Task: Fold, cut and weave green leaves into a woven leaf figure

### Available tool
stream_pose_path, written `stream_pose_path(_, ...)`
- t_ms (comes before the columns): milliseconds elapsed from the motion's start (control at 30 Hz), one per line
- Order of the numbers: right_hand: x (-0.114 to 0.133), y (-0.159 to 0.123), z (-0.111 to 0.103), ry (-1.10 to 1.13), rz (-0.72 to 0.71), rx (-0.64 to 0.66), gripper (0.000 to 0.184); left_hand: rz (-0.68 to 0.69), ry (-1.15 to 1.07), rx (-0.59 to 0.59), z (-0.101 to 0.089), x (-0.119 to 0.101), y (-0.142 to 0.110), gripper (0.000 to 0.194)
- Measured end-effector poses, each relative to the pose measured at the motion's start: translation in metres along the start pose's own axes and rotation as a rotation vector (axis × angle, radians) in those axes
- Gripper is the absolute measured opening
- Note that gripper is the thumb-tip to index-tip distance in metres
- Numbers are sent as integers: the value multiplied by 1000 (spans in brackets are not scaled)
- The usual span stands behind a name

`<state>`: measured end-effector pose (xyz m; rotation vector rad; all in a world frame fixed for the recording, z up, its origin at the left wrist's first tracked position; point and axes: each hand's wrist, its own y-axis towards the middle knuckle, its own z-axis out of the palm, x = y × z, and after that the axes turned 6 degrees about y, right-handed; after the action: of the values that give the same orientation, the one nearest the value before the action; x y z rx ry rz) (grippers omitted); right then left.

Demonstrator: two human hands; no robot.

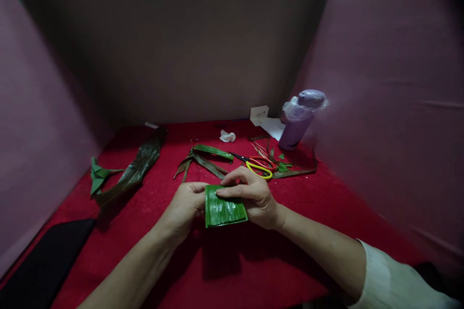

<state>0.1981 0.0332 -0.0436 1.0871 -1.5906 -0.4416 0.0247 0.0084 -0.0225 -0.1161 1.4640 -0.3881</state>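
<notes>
Leaf piece (224,208): held up above the red cloth (290,260), near the scissors (258,164).
Left hand (184,207): fingers closed on its left edge.
Right hand (252,197): pinches its top edge.
Done: looks cut and folded flat.
Left: long leaves (136,170) lie uncut, left of the scissors.

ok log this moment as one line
left hand: holds leaf piece | right hand: pinches its top edge | scissors behind on red cloth
</notes>
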Motion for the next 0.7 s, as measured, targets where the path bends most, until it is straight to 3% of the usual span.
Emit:
stream_pose_path(233,-7,-1,-2,-123,-67,-10,26,0,-90,125,-4,-4,-1,15)
stream_pose_path(433,-9,-1,-2,-4,47,-45,26,-20,-129,229,-6,-9,0,12)
stream_pose_path(700,-13,-2,-2,-8,38,2,28,-65,-186,211,-6,-8,1,9)
